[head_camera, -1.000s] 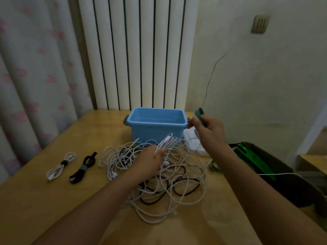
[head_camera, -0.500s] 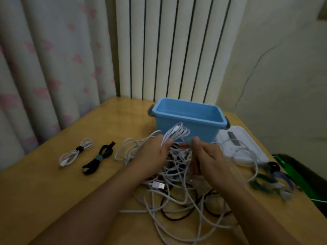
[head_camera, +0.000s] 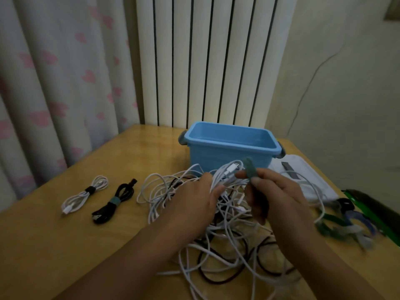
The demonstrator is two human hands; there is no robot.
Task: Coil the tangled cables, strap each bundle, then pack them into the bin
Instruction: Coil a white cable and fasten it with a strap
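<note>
On the wooden table (head_camera: 54, 245), just in front of the blue bin (head_camera: 229, 152), my left hand (head_camera: 194, 204) is gripping a gathered bunch of white cable loops (head_camera: 227, 172), fingers curled round them, with a plug end poking up near the bin's front wall. Beside it, my right hand (head_camera: 279, 195) is pinching a green strap (head_camera: 251, 173) between thumb and fingers, holding it upright and right against the bunch. Beneath both hands the tangled pile (head_camera: 216, 252) of white and black cables is sprawling across the table. Off to my left, well apart from the pile, a strapped white bundle (head_camera: 84, 194) and a strapped black bundle (head_camera: 114, 201) are lying side by side. Spare straps (head_camera: 346, 224) are lying near the table's right edge, blurred. I am seeing the bin standing open.
</note>
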